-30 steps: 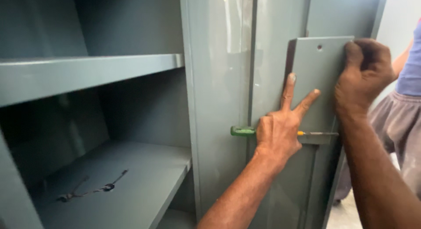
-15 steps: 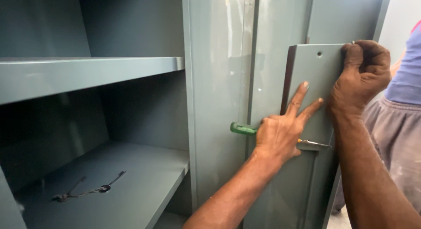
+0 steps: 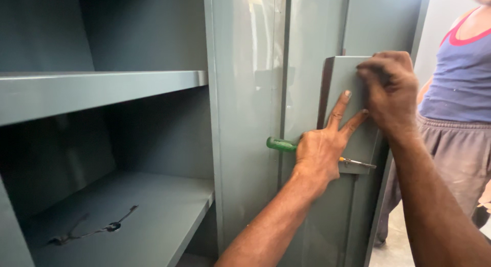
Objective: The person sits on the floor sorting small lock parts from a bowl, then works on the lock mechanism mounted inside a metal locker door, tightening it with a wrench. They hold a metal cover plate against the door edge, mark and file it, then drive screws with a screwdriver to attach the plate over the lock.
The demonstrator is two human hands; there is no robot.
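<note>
A small grey metal plate (image 3: 353, 139) lies flat against the door of a grey steel cabinet (image 3: 245, 93). My right hand (image 3: 389, 93) grips the plate's upper right part. My left hand (image 3: 322, 147) holds a green-handled screwdriver (image 3: 280, 144) level; two of its fingers are stretched up and press on the plate. The screwdriver's metal shaft (image 3: 358, 163) runs right along the plate's lower edge.
The cabinet's open left side has an upper shelf (image 3: 102, 88) and a lower shelf (image 3: 153, 221) with a thin wire piece (image 3: 110, 227) lying on it. Another person in a blue sleeveless top (image 3: 460, 83) and grey trousers stands close on the right.
My right hand has shifted left and down on the plate, and the whole view has drifted so the plate sits lower. The left hand keeps the screwdriver against the plate.
</note>
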